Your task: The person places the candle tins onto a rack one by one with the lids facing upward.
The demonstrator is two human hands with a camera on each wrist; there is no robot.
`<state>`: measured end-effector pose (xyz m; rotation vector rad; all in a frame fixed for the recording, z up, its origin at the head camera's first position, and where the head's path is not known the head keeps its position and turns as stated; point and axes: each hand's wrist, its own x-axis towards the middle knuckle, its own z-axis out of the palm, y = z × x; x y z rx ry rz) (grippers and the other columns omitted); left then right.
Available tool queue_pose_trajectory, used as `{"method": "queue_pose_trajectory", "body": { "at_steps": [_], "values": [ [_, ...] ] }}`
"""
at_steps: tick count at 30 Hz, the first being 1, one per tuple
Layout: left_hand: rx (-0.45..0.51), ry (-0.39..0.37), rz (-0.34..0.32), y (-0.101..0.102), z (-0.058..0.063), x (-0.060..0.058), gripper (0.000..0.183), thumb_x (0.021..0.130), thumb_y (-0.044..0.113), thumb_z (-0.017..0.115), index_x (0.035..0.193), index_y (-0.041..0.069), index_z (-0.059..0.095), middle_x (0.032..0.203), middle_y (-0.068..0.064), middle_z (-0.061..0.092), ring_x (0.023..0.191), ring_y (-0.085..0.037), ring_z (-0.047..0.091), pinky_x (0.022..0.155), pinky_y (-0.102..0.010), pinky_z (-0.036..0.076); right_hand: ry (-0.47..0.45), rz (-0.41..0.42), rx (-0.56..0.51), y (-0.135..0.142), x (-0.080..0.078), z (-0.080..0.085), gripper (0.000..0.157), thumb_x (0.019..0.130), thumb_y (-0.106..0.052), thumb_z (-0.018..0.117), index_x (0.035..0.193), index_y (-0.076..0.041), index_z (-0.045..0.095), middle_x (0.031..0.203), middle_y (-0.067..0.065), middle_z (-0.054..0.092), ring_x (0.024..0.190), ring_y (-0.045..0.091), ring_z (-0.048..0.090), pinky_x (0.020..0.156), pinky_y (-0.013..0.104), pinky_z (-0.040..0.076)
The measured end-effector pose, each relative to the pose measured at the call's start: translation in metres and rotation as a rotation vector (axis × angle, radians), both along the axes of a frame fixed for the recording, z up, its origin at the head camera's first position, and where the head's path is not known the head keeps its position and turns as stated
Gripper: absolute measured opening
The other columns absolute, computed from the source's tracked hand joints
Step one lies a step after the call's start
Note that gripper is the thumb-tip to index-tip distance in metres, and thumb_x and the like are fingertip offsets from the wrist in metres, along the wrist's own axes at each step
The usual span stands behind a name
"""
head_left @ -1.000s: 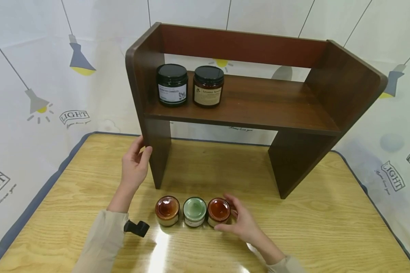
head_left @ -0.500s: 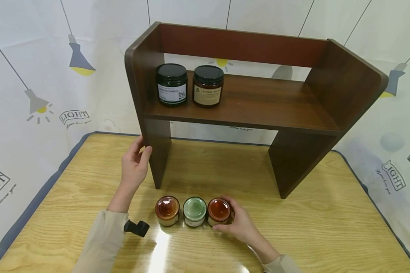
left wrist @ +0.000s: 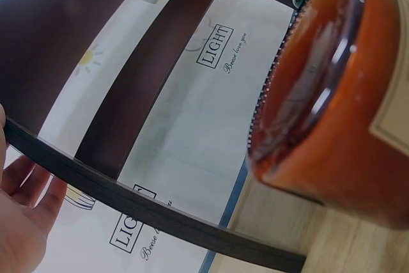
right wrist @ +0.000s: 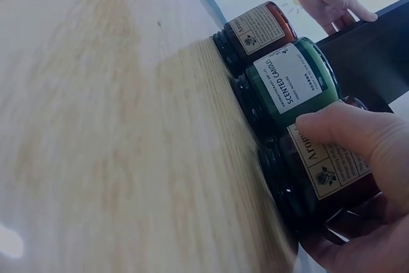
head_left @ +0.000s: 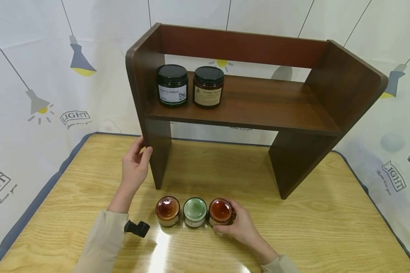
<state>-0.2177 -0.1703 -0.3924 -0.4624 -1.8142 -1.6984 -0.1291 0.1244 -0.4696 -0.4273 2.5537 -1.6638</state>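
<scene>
Three candle jars stand upside down in a row on the table, black lids underneath in the right wrist view. My right hand (head_left: 243, 226) grips the rightmost amber candle jar (head_left: 220, 211), with the thumb across its cream label (right wrist: 326, 164). Beside it is a green candle jar (head_left: 195, 211), and an amber candle jar (head_left: 167, 211) ends the row on the left. My left hand (head_left: 135, 163) holds the front edge of the left side panel of a dark wooden shelf (head_left: 253, 123), thumb at the front; some fingers are hidden behind the panel.
Upright on the shelf board, at its left end, are a dark green candle jar (head_left: 172, 85) and a brown candle jar (head_left: 208, 87), both with black lids. The shelf's right side panel (head_left: 304, 163) reaches down to the wooden table (head_left: 328, 227). A printed backdrop (head_left: 99, 76) surrounds the table.
My right hand has closed round the rightmost amber candle jar, which has shifted slightly right, away from the green one. The left hand stays on the shelf panel.
</scene>
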Motion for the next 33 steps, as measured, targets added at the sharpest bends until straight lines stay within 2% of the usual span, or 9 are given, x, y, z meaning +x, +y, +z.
{"method": "queue_pose_trajectory", "body": {
  "at_steps": [3, 7, 13, 16, 20, 22, 27, 33],
  "values": [
    [0.001, -0.004, 0.010, 0.001, 0.000, 0.000, 0.033, 0.089, -0.014, 0.049, 0.122, -0.016, 0.050, 0.113, -0.028, 0.055, 0.102, -0.006, 0.054, 0.082, -0.015, 0.047, 0.010, -0.019, 0.010, 0.002, 0.000, -0.002, 0.072, 0.059, -0.005, 0.087, 0.122, 0.004, 0.053, 0.113, 0.013, 0.062, 0.102, 0.028, 0.060, 0.088, 0.031, 0.049],
    [0.003, 0.000, 0.008, 0.001, 0.000, 0.000, 0.033, 0.088, -0.016, 0.049, 0.121, -0.017, 0.050, 0.113, -0.032, 0.053, 0.102, -0.007, 0.053, 0.082, -0.014, 0.046, 0.010, -0.048, 0.020, 0.004, 0.001, -0.002, 0.071, 0.058, -0.005, 0.087, 0.120, 0.002, 0.054, 0.111, 0.011, 0.063, 0.101, 0.026, 0.060, 0.089, 0.032, 0.048],
    [-0.003, -0.008, 0.004, 0.001, 0.000, 0.001, 0.032, 0.090, -0.013, 0.048, 0.122, -0.017, 0.050, 0.114, -0.034, 0.053, 0.103, -0.007, 0.053, 0.084, -0.014, 0.047, 0.008, -0.084, 0.032, 0.006, 0.002, 0.007, 0.070, 0.058, -0.008, 0.087, 0.119, 0.002, 0.055, 0.109, 0.010, 0.063, 0.098, 0.024, 0.060, 0.086, 0.031, 0.049],
    [-0.005, -0.013, 0.012, 0.001, 0.000, 0.001, 0.032, 0.091, -0.012, 0.049, 0.122, -0.016, 0.050, 0.114, -0.027, 0.055, 0.104, -0.007, 0.054, 0.084, -0.015, 0.047, 0.041, -0.094, 0.027, 0.007, 0.001, 0.014, 0.068, 0.059, -0.007, 0.087, 0.119, 0.002, 0.056, 0.108, 0.009, 0.063, 0.097, 0.023, 0.060, 0.083, 0.029, 0.050],
    [-0.001, -0.031, 0.023, 0.000, 0.000, 0.001, 0.032, 0.091, -0.010, 0.049, 0.123, -0.016, 0.050, 0.113, -0.013, 0.057, 0.104, -0.006, 0.054, 0.084, -0.016, 0.047, 0.067, -0.082, 0.006, 0.008, -0.001, 0.022, 0.067, 0.061, -0.004, 0.086, 0.120, 0.001, 0.055, 0.109, 0.010, 0.063, 0.099, 0.024, 0.060, 0.083, 0.028, 0.051],
    [-0.002, -0.038, 0.029, 0.000, 0.000, 0.001, 0.032, 0.091, -0.011, 0.050, 0.123, -0.016, 0.050, 0.113, -0.011, 0.057, 0.104, -0.006, 0.054, 0.084, -0.015, 0.047, 0.063, -0.069, -0.003, 0.009, -0.001, 0.025, 0.066, 0.062, -0.004, 0.086, 0.120, 0.001, 0.055, 0.109, 0.010, 0.063, 0.100, 0.024, 0.060, 0.084, 0.028, 0.051],
    [-0.008, -0.034, 0.031, 0.002, 0.003, 0.003, 0.033, 0.089, -0.016, 0.048, 0.122, -0.017, 0.050, 0.114, -0.025, 0.054, 0.102, -0.003, 0.053, 0.083, -0.014, 0.046, 0.047, -0.059, -0.014, 0.011, 0.000, 0.029, 0.065, 0.062, -0.007, 0.086, 0.119, 0.002, 0.055, 0.110, 0.011, 0.062, 0.101, 0.024, 0.059, 0.086, 0.028, 0.050],
    [-0.007, -0.030, 0.016, 0.008, 0.019, 0.014, 0.032, 0.088, -0.017, 0.046, 0.120, -0.022, 0.047, 0.112, -0.033, 0.052, 0.101, -0.002, 0.052, 0.083, -0.013, 0.046, 0.051, -0.062, -0.017, 0.011, 0.002, 0.034, 0.066, 0.062, -0.009, 0.087, 0.119, 0.000, 0.055, 0.110, 0.010, 0.063, 0.101, 0.023, 0.059, 0.086, 0.028, 0.050]
  ]
}}
